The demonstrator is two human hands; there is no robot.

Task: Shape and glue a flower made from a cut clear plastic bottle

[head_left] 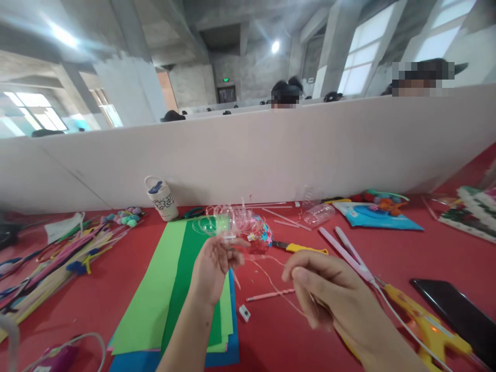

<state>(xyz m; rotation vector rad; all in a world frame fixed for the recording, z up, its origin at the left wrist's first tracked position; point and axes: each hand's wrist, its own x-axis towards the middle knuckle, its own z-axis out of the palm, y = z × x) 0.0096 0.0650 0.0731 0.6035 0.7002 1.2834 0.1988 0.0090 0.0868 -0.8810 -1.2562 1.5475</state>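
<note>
My left hand (217, 263) is raised over the green sheets, its fingers curled at the lower edge of a loose coil of clear cord (242, 221). Part of the grip is hidden by the fingers. My right hand (325, 289) pinches thumb to fingers on a thin clear strand, which loops between both hands over the red table. Below the strand lie a pink twisted stick (269, 295) and a small white-and-grey piece (245, 313). Just beyond the hands is a cluster of colourful stars (265, 232).
Green and blue sheets (147, 299) lie at left, near bundled pipe cleaners (58, 263). A tumbler (163, 201) stands at the back. To the right are a yellow cutter (302, 248), pink straightener-like tool (344, 253), yellow glue gun (426, 323) and black phone (453, 310). A white partition (248, 160) runs behind.
</note>
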